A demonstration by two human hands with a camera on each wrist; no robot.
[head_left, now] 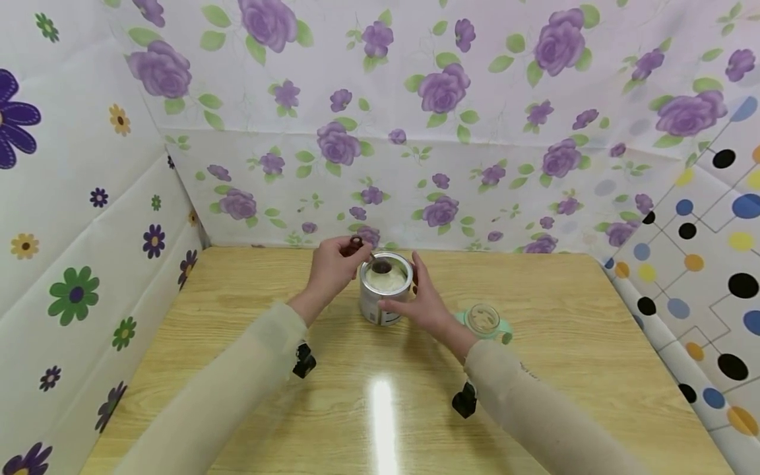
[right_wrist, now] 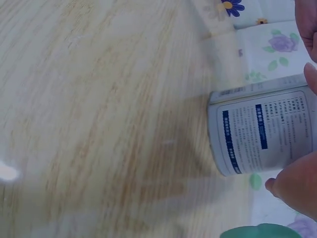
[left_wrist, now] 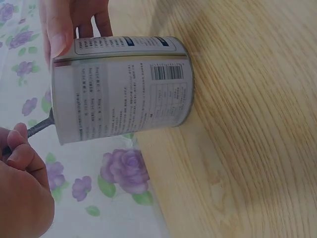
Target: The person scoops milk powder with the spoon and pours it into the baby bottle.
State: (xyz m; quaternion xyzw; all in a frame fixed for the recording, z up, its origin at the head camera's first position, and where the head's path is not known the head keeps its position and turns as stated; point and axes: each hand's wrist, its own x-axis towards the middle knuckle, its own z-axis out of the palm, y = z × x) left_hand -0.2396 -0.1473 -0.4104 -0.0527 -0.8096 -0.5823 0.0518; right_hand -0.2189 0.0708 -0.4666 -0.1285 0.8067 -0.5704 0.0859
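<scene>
Two forearms in cream cloth sleeves (head_left: 540,402) reach forward, a small black device (head_left: 305,361) at the inner side of each wrist. Just beside the right wrist, on its outer side, stands a clear round cup with mint-green sides (head_left: 483,319). The right hand (head_left: 429,305) grips a pale, cylindrical metal can (head_left: 369,305), thumb on the near side and fingers round the far right. The can stands upright and open on the table, directly between the hands, with cream-coloured powder (head_left: 384,282) inside. The left hand (head_left: 335,265) pinches the handle of a dark, round-bowled spoon (head_left: 382,266), whose bowl hangs inside the rim, to the right of the pinch; whether it touches the powder cannot be told. The step in hand appears to be scooping; the next move probably calls for a steady can and a level spoon clearing the rim. Beneath both grips lies a glossy, light wood-grain table (head_left: 237,396). Beyond them rises a white wall covering with purple roses (head_left: 380,155), flanked by a flowered panel (head_left: 65,224) on the left and a dotted one (head_left: 706,244) on the right
</scene>
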